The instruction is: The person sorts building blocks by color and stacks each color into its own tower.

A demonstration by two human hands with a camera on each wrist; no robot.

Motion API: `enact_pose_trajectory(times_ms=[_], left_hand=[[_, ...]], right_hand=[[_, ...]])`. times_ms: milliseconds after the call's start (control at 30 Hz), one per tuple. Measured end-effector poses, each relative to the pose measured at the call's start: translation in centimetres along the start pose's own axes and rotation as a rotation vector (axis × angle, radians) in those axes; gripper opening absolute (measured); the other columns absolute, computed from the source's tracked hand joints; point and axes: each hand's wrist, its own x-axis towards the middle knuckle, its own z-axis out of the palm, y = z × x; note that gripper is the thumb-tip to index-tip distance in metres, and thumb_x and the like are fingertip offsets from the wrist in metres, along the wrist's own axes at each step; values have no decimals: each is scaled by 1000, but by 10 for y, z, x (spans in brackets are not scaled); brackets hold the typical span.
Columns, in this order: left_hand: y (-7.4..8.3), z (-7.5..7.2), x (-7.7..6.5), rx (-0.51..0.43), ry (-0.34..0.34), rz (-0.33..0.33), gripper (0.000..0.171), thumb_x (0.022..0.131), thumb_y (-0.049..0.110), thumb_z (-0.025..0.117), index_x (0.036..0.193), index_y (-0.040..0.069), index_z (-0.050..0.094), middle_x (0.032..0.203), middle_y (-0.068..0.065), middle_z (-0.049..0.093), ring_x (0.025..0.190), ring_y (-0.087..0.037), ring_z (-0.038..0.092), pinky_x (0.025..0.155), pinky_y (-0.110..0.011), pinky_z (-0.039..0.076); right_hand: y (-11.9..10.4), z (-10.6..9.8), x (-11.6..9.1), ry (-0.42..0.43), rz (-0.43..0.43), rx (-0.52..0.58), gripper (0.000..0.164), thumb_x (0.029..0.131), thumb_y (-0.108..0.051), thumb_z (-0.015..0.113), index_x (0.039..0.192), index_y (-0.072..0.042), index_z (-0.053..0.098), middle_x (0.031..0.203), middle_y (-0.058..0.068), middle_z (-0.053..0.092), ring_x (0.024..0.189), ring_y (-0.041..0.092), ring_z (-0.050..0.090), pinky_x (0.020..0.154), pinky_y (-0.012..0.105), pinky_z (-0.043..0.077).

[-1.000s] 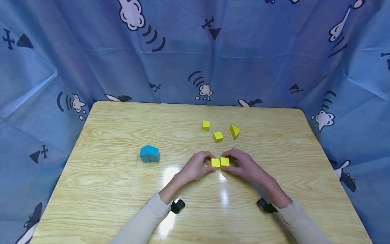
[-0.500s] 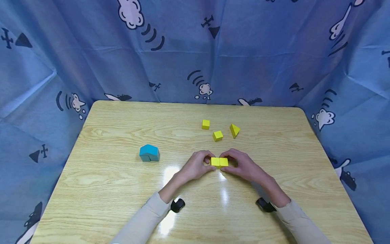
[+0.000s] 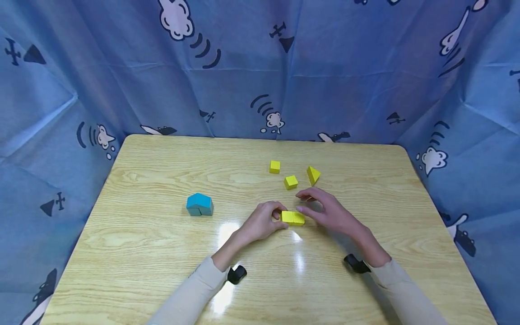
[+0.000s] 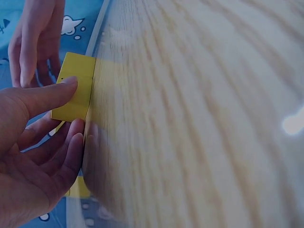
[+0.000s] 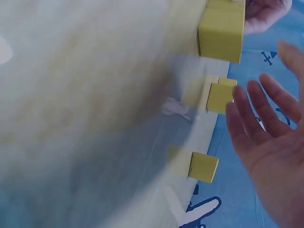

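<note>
Two yellow cubes stand side by side on the wooden table, faces touching. The left hand pinches the left cube between thumb and fingers; in the left wrist view its thumb lies along the near face of the yellow pair. Just off the right cube is the right hand, fingers loosely spread, holding nothing. Its palm and apart fingers show in the right wrist view, beside the yellow blocks.
Farther back lie two loose yellow cubes, one nearer and one farther, and a yellow triangular block. A blue house-shaped group of blocks stands on the left. Behind the table hangs a patterned blue cloth.
The right cube first slid left against the other one. Then the right hand let go of it and drew back and slightly right, its fingers spreading. The left hand kept its place.
</note>
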Motion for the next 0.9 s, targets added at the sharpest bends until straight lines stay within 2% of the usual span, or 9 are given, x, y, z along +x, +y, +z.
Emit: enact_pose_trajectory(times_ms=[200,367,500,633,800,900], left_hand=[[0,0,-1,0,-3,-11,31,87,7,84,114,0,71,100,-6,67,90,-21,64,77,-23,50],[0,-1,-1,9,-1,-7,33,86,8,85,115,0,71,101,-6,68,90,-19,64,78,-22,50],[-1,0,-1,18,-6,-12,34,86,10,85,116,0,71,102,-5,68,90,-17,63,78,-21,50],[-1,0,-1,20,-11,-15,35,86,10,85,117,0,71,102,-5,68,89,-15,62,78,-21,50],[-1,-1,0,13,-7,-14,33,86,8,85,115,0,71,103,-6,68,89,-16,63,78,-21,50],[-1,-1,0,7,-4,-17,33,86,8,85,115,0,71,103,-6,69,90,-18,63,78,-22,50]], right_hand=[[8,-3,19,68,-29,-20,34,99,-11,72,128,2,62,124,19,64,113,34,63,95,53,53],[13,-4,34,76,-46,-48,34,97,-6,72,129,1,61,123,17,62,113,35,62,93,52,54],[18,-2,44,74,-39,-72,40,96,-4,73,134,0,59,127,16,59,112,34,61,92,51,54],[21,1,54,55,-37,-122,46,95,-4,74,138,-1,58,134,17,54,115,34,56,94,51,50],[21,2,64,-14,-12,-166,45,98,-7,71,140,-1,59,140,18,53,127,35,48,102,54,45],[19,2,66,-36,1,-176,41,98,-6,71,136,-1,61,136,18,57,120,34,53,99,52,46]])
